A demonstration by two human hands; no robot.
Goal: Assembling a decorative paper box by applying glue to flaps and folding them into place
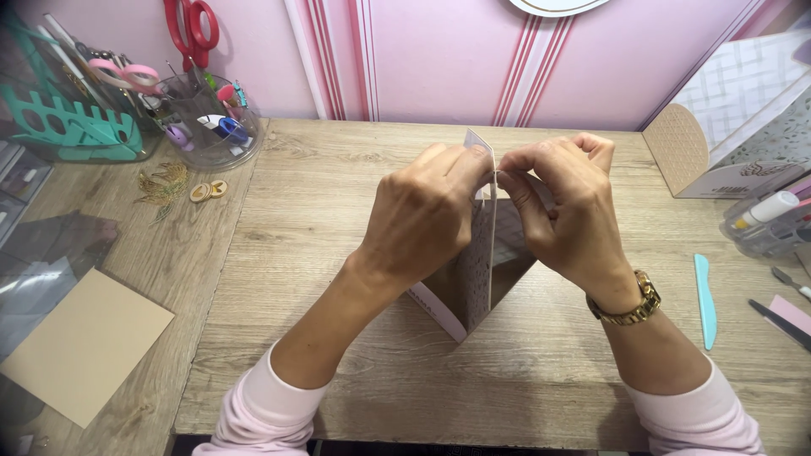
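Both my forearms come in from 6 o'clock, pink sleeves pushed up, and meet mid-tabletop. My left hand (422,215) is knuckles-up, fingers curled, thumb and forefinger pinching the top edge of the folded card (478,253). My right hand (568,211) mirrors it from the 3 o'clock side, fingertips pinching the same edge just beside the left ones. So both grips are clenched on the card, meeting at its upper corner. Gold watch (635,304) on my right wrist.

Hard to read: my hands cover most of the card's upper half, so the exact fingertip contact is hidden. Can't tell whether the pinch holds one layer or two. The card's far panel is mostly behind my right hand. Sleeves are cut off at the bottom edge.

The card: stands on edge at the centre of the wooden tabletop (355,169), opened like a tent, panels spreading toward 6 o'clock. Outside is pale with a small speckled pattern, inside looks brown. One corner pokes up above my fingers.

Around: tan paper sheet (84,346) at 8 o'clock, teal bone folder (705,300) at 3 o'clock, clear tool cup (207,122) at 10 o'clock with red scissors (193,32) above it, patterned paper box (735,127) at 2 o'clock.
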